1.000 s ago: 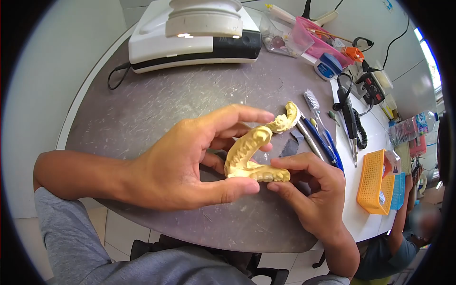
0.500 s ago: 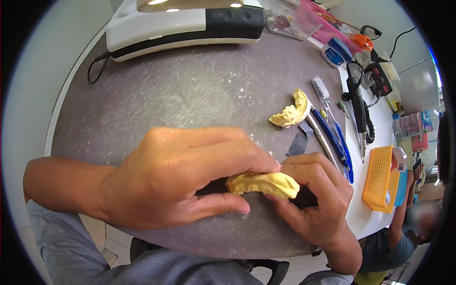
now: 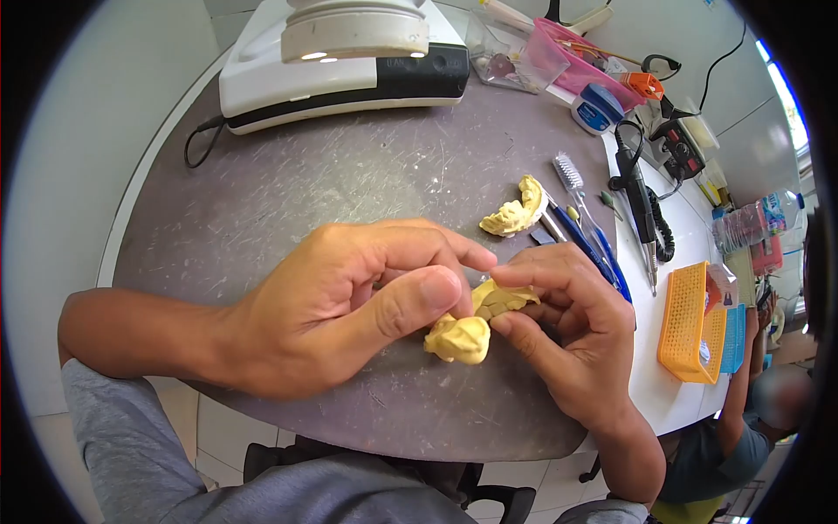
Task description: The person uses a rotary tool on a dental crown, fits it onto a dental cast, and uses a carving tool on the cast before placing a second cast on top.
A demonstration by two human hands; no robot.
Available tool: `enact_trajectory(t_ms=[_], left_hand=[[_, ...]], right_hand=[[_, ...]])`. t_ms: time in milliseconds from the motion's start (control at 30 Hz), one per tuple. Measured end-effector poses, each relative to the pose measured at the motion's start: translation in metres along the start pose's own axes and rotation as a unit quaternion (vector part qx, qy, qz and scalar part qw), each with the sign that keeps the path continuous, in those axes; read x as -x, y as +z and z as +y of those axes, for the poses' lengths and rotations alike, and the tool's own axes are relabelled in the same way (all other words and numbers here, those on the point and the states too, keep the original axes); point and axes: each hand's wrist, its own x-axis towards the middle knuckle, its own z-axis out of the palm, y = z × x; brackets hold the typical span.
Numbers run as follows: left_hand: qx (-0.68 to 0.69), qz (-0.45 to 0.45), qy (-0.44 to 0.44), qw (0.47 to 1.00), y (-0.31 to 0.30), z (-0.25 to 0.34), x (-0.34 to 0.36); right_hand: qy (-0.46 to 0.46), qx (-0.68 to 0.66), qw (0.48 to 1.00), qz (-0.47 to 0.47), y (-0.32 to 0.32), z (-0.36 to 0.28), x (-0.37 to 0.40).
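Observation:
A yellow plaster dental cast (image 3: 460, 339), curved like a horseshoe, is held between my two hands above the bench. My right hand (image 3: 580, 327) pinches its right part with thumb and index finger, the other fingers curled behind. My left hand (image 3: 349, 306) is bent around the cast's left side; its fingers touch the inner curve, partly hidden behind the thumb. A second yellow cast (image 3: 515, 210) rests on the bench beyond my right hand. Beside it lie a toothbrush (image 3: 569, 172) and blue-handled tools (image 3: 589, 244).
At the back stands a white and black machine (image 3: 340, 87) under a lamp (image 3: 353, 35). On the right are a blue jar (image 3: 598, 109), a pink tray (image 3: 559, 48), a handpiece (image 3: 635, 196) and an orange basket (image 3: 690, 323). Another person (image 3: 724, 454) sits at far right.
The cast has turned so its inner curve and one end face me. My left thumb has lifted from below it to above. The view has shifted slightly.

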Motion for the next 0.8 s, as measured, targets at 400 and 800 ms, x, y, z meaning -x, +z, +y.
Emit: enact_trajectory(t_ms=[400,800], left_hand=[[0.049,0.067,-0.082,0.993,0.013,0.004,-0.005],[0.021,0.058,-0.125,0.99,0.004,0.008,-0.007]], right_hand=[[0.041,-0.103,0.994,0.001,0.015,-0.007,-0.002],[0.2,0.015,0.977,-0.073,-0.002,-0.02,-0.006]])
